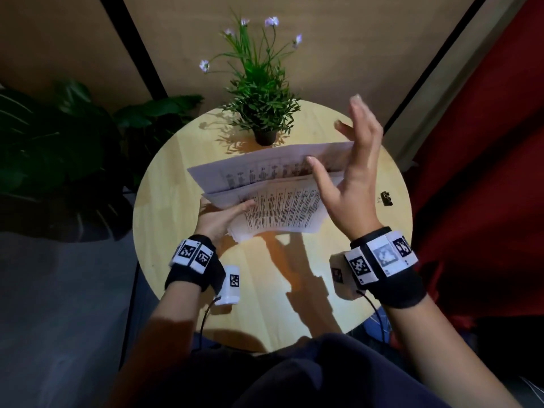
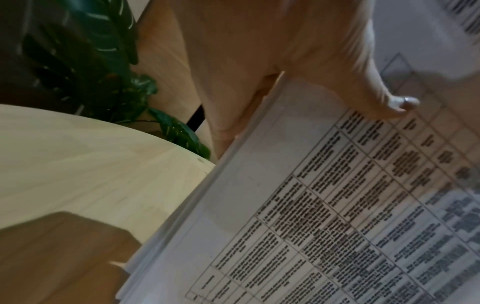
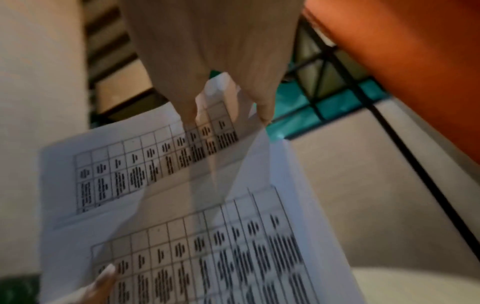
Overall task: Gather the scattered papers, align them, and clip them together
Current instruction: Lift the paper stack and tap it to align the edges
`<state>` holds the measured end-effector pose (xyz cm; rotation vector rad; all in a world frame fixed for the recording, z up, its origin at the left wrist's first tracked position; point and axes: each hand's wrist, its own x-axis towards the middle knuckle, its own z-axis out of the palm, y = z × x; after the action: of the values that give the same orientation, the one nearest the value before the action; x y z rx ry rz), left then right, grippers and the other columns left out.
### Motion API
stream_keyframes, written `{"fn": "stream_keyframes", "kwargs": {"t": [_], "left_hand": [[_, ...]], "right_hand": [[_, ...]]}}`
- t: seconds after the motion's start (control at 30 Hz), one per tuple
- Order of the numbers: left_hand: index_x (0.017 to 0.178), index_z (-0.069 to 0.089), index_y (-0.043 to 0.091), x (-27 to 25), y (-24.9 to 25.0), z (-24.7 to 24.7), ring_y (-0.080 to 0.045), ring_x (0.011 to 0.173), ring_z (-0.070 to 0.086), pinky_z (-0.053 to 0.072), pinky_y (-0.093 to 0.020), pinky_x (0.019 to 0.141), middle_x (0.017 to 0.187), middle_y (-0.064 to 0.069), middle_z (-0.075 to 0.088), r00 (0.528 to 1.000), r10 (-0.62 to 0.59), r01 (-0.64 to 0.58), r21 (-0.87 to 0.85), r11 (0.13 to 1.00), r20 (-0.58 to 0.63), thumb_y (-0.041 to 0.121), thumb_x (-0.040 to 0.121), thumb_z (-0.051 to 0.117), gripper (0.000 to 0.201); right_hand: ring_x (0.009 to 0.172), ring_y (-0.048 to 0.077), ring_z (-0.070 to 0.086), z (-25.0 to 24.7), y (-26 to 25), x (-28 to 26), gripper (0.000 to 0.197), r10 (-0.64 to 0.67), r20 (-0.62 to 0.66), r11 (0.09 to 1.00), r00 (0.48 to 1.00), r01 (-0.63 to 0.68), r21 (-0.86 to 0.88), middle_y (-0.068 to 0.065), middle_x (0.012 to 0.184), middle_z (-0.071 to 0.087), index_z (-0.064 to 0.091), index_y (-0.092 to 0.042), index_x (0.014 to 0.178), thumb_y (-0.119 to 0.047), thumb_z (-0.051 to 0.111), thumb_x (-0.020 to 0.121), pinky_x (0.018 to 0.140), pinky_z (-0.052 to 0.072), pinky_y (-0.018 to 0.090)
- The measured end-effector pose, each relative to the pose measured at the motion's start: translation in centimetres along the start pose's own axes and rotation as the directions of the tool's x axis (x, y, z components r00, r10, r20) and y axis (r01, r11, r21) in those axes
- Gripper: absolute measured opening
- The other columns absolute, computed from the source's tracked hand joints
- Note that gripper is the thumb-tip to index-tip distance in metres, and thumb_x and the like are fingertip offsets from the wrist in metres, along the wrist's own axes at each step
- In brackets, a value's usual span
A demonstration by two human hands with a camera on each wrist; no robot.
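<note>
The papers point(image 1: 273, 198), a loose stack of printed sheets with tables on them, are held up in the air above the round wooden table point(image 1: 176, 231), tilted, with the upper sheets fanned away from the lower ones so their edges do not line up; the left hand point(image 1: 219, 217) grasps the stack at its left edge, thumb lying on top of the printed face and fingers underneath, as the left wrist view also shows, where the thumb presses on the top sheet near its corner; the right hand point(image 1: 350, 172) is released, fingers straight and spread, raised at the right end of the stack with its fingers against the sheets' right edge; in the right wrist view two fingertips point(image 3: 265, 111) touch the far corner of the upper sheet; a black binder clip point(image 1: 386, 198) lies on the table near its right rim, well apart from the papers and from both hands; a small potted plant point(image 1: 259, 104) with pale purple flowers stands at the far side of the table, just behind the raised sheets; a red curtain point(image 1: 485, 142) hangs to the right
</note>
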<state>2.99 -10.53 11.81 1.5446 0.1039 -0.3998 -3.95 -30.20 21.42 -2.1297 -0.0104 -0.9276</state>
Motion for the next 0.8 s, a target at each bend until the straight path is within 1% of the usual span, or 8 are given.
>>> {"fn": "stream_keyframes", "kwargs": {"t": [0.07,0.2,0.37,0.43,0.53,0.67,0.73,0.8], "left_hand": [[0.098,0.067,0.015,0.4,0.3,0.2,0.003,0.079,0.070,0.055,-0.012,0.068,0.079,0.017,0.075,0.999,0.025,-0.025,0.013,1.000,0.032,-0.004,0.069,0.077,0.036],[0.088,0.067,0.022,0.7,0.6,0.6,0.000,0.075,0.070,0.058,-0.020,0.069,0.075,0.016,0.075,0.996,0.058,-0.059,0.005,0.998,0.068,-0.011,0.075,0.069,0.035],[0.090,0.067,0.021,0.8,0.7,0.1,-0.004,0.082,0.071,0.058,-0.027,0.074,0.081,0.010,0.076,0.996,0.012,-0.009,-0.040,0.999,0.088,0.002,0.074,0.075,0.026],[0.106,0.066,0.014,0.8,0.8,0.0,-0.015,0.097,0.069,0.056,-0.035,0.086,0.099,0.001,0.074,0.997,-0.008,0.011,-0.034,0.999,0.078,0.026,0.063,0.085,0.049],[0.104,0.066,0.014,0.6,0.9,0.1,-0.011,0.094,0.070,0.057,-0.029,0.085,0.095,0.005,0.075,0.996,0.021,-0.020,-0.014,1.000,0.087,0.024,0.064,0.083,0.045],[0.088,0.069,0.022,0.4,0.8,0.5,-0.006,0.080,0.071,0.055,-0.027,0.078,0.079,0.014,0.075,0.993,0.070,-0.076,0.065,0.995,0.097,0.002,0.075,0.074,0.024],[0.083,0.072,0.024,0.0,0.8,0.7,-0.005,0.077,0.072,0.055,-0.025,0.074,0.076,0.014,0.075,0.992,0.071,-0.079,0.067,0.995,0.108,0.001,0.074,0.075,0.024],[0.074,0.074,0.023,-0.8,0.9,1.6,-0.001,0.073,0.071,0.055,-0.022,0.070,0.072,0.015,0.075,0.987,0.098,-0.104,0.043,0.994,0.131,-0.003,0.074,0.074,0.027]], "right_hand": [[0.138,0.023,0.033,0.0,-0.4,0.6,0.060,-0.071,0.131,0.992,0.989,0.084,-0.099,0.022,0.150,0.024,0.040,-0.019,0.138,-0.005,0.067,0.086,0.111,0.035,0.030],[0.136,0.029,0.035,0.6,1.0,-1.2,0.038,-0.029,0.348,0.929,0.937,0.154,-0.336,0.011,0.150,0.035,0.064,-0.026,0.122,-0.017,0.062,0.086,0.096,0.039,0.052],[0.142,0.019,0.027,0.5,0.4,-2.1,0.043,0.026,0.060,0.817,0.998,0.014,-0.576,-0.003,0.148,0.043,0.046,-0.036,0.136,-0.033,0.054,0.094,0.107,0.021,0.065],[0.141,0.019,0.026,0.9,-0.7,-1.9,0.045,-0.096,0.010,0.759,0.995,0.080,-0.646,-0.003,0.148,0.042,0.049,-0.036,0.136,-0.028,0.060,0.093,0.108,0.016,0.068],[0.144,0.018,0.026,2.0,-1.2,-2.2,0.051,-0.156,0.316,0.698,0.936,0.331,-0.635,0.001,0.153,0.037,0.042,-0.031,0.143,-0.038,0.056,0.095,0.108,0.011,0.070],[0.147,0.019,0.021,1.3,-1.4,-1.5,0.082,-0.011,0.437,0.761,0.899,0.291,-0.580,0.006,0.158,0.023,0.023,-0.026,0.150,-0.044,0.065,0.082,0.112,0.001,0.061],[0.139,0.023,0.038,1.1,-1.7,0.1,0.090,0.078,0.485,0.745,0.871,0.272,-0.609,0.008,0.145,0.044,0.035,-0.023,0.145,-0.035,0.078,0.067,0.112,0.014,0.056],[0.095,0.029,0.067,1.0,-2.2,2.2,0.057,0.147,0.491,0.703,0.859,0.259,-0.662,0.009,0.094,0.070,0.064,-0.021,0.111,-0.027,0.082,0.057,0.091,0.043,0.043]]}}
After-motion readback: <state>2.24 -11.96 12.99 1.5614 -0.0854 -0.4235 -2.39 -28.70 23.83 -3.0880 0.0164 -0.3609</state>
